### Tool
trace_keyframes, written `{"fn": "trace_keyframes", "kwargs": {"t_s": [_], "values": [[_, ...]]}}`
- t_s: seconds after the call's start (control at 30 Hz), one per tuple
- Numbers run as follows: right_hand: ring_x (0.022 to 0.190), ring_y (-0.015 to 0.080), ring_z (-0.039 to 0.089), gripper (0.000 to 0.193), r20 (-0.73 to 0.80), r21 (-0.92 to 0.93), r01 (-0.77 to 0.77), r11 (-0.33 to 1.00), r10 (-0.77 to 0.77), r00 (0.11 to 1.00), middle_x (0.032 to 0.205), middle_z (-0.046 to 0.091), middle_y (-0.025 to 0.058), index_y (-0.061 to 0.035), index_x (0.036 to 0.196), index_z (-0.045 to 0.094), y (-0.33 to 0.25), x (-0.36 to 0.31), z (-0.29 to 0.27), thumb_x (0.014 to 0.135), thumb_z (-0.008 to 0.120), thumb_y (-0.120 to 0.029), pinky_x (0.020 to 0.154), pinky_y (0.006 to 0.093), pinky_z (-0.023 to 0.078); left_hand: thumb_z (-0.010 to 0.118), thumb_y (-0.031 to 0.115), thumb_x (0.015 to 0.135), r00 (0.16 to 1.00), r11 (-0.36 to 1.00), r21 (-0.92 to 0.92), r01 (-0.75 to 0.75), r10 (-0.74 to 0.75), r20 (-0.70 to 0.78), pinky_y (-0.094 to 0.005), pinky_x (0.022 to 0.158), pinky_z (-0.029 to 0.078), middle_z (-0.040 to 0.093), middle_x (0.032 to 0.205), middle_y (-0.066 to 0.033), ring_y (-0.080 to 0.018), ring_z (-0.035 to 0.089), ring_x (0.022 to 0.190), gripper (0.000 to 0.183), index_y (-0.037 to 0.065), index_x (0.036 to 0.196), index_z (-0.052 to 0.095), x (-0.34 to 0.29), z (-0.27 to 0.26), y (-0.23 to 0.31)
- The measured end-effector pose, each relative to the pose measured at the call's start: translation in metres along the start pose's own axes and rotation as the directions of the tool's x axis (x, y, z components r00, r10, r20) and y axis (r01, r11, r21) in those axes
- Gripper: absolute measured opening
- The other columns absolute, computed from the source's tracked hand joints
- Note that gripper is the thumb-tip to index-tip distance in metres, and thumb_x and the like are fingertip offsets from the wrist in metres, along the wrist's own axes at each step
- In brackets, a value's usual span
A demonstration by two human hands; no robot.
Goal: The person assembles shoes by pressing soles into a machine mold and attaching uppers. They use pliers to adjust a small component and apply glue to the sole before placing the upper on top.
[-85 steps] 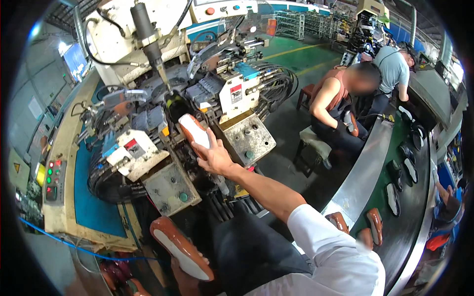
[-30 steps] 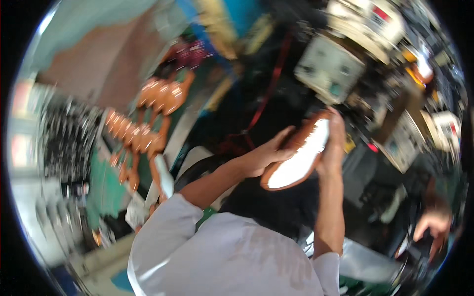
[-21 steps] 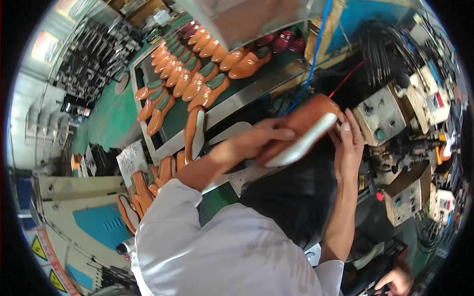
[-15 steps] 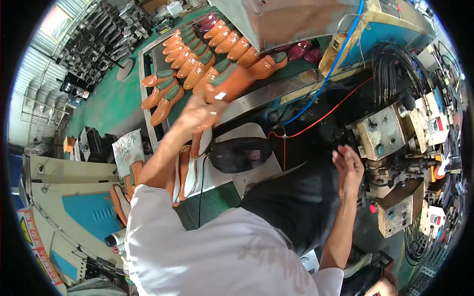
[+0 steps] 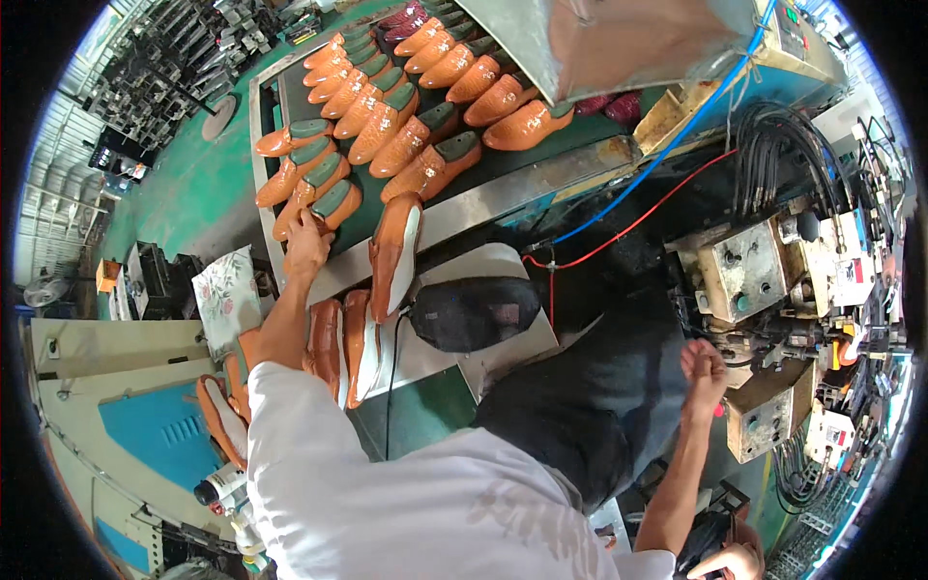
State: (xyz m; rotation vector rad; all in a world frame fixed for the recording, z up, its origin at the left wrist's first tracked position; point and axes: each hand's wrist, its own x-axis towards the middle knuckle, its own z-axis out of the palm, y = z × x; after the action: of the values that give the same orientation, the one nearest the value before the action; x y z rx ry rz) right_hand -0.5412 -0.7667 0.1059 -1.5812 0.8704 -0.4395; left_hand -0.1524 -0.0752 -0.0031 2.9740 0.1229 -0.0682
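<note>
My left hand [image 5: 307, 247] has its fingers closed on the toe of an orange shoe [image 5: 337, 201] with a green block in its opening. This shoe lies at the near end of the left row, on a green surface [image 5: 350, 232] with a metal rim. Several similar glossy orange shoes [image 5: 385, 124] stand in rows behind and beside it. Nearer my body, a brown shoe with a pale sole [image 5: 394, 253] leans by the rim, next to more pale-soled shoes [image 5: 360, 350]. Beside a control box, my right hand [image 5: 704, 375] hangs with loosely bent fingers and nothing visible in it.
A metal hood [image 5: 619, 43] overhangs the right of the rows, with dark red shoes [image 5: 623, 106] under it. A blue hose [image 5: 667, 126] and a red cable [image 5: 633, 224] cross there. A black pouch [image 5: 474, 313] lies on a pale panel. Control boxes [image 5: 742, 271] stand at right.
My left hand has moved left and toward me, from above the middle rows to the near left row, where one more shoe lies. My right hand has dropped slightly. The view has shifted.
</note>
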Motion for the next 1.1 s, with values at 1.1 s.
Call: {"fn": "trace_keyframes", "kwargs": {"t_s": [1.1], "values": [[0.138, 0.0499, 0.059, 0.029, 0.403, -0.438, 0.759, -0.481, -0.860, -0.313, 0.150, 0.055, 0.0394, 0.0027, 0.125, 0.079, -0.326, 0.109, 0.396, 0.102, 0.063, -0.001, 0.117, 0.0527, 0.049, 0.076, 0.043, 0.100, 0.995, 0.994, 0.094, -0.060, 0.051, 0.089, -0.0571, 0.126, 0.037, 0.041, 0.165, -0.0372, -0.0511, 0.037, 0.157, 0.074, 0.022, 0.165, 0.048, 0.287, -0.016, -0.073]]}}
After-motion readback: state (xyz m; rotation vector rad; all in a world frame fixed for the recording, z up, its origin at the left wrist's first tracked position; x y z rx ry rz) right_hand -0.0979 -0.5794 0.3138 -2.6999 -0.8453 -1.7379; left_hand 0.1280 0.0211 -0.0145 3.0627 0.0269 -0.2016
